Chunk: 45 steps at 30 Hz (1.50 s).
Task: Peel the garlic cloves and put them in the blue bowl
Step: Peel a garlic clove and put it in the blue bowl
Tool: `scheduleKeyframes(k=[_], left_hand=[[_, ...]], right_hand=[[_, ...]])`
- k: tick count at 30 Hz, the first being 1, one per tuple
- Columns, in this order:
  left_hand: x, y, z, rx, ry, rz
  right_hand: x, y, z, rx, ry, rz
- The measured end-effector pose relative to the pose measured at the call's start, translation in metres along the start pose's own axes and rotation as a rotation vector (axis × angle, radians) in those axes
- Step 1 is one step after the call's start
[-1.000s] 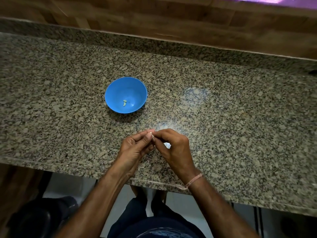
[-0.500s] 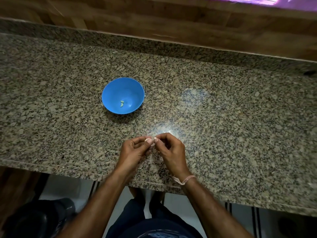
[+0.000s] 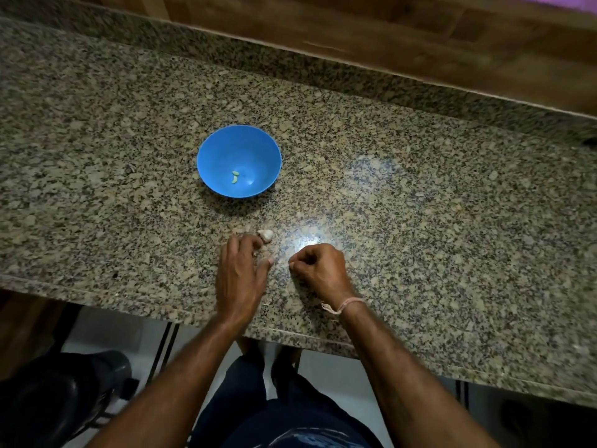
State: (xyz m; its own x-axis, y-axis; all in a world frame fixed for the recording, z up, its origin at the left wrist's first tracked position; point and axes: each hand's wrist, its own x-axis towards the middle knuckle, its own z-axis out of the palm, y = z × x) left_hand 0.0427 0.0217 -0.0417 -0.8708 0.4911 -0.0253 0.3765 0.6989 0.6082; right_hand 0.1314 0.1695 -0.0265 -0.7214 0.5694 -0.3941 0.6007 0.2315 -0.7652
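From the head view, we judge the task to be at an early stage: 2 small pale peeled cloves [image 3: 235,177] lie touching each other at the bottom of the blue bowl [image 3: 210,147], which stands on the granite counter [image 3: 420,205], well beyond both hands. No other peeled clove shows.

Still in its skin, a garlic piece [image 3: 265,235] sits on the counter between the bowl and the hands. It is whitish, lumpy and papery-looking, and too small for us to say whether it is 1 clove or several joined.

The left hand [image 3: 239,273] reaches forward palm-down, fingers loosely together and thumb held apart. Its fingertips touch the near side of that piece without closing round it.

The right hand [image 3: 318,270] rests just beside it, fingers curled in, thumb and forefinger tips pressed together. Whether a clove or a scrap of skin is pinched there, we cannot tell.
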Motion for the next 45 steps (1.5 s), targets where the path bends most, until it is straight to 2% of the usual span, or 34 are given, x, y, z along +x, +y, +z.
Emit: scheduleKeyframes(k=[7,15,19,21,25,27,30,35,39,45], left_hand=[[-0.005,-0.005,0.004,-0.015,-0.077,-0.044],[-0.004,-0.010,-0.003,-0.013,-0.129,0.020],[-0.002,-0.013,-0.007,-0.043,-0.159,0.040],[0.001,-0.012,-0.011,-0.152,-0.211,0.009],[0.006,-0.004,-0.020,-0.479,-0.316,-0.154],[0.005,-0.002,-0.024,-0.554,-0.314,-0.172],[0.004,-0.002,-0.029,-0.614,-0.318,-0.190],[0.005,0.007,-0.033,-0.734,-0.338,-0.268],[0.007,0.019,-0.038,-0.864,-0.334,-0.365],[0.009,0.025,-0.044,-0.910,-0.311,-0.411]], right_hand=[[-0.002,-0.006,0.005,-0.090,0.057,0.014],[-0.009,-0.013,0.013,-0.182,0.141,0.039],[-0.008,-0.012,0.016,-0.148,0.172,0.058],[-0.011,-0.012,0.014,-0.013,0.143,0.100],[-0.031,-0.023,0.019,0.838,-0.018,0.322],[-0.035,-0.021,0.028,0.973,-0.022,0.378],[-0.034,-0.019,0.032,0.912,0.020,0.322],[-0.030,-0.016,0.029,0.552,0.150,0.016],[-0.032,-0.020,0.027,0.533,0.186,-0.059],[-0.036,-0.027,0.027,0.579,0.203,-0.095]])
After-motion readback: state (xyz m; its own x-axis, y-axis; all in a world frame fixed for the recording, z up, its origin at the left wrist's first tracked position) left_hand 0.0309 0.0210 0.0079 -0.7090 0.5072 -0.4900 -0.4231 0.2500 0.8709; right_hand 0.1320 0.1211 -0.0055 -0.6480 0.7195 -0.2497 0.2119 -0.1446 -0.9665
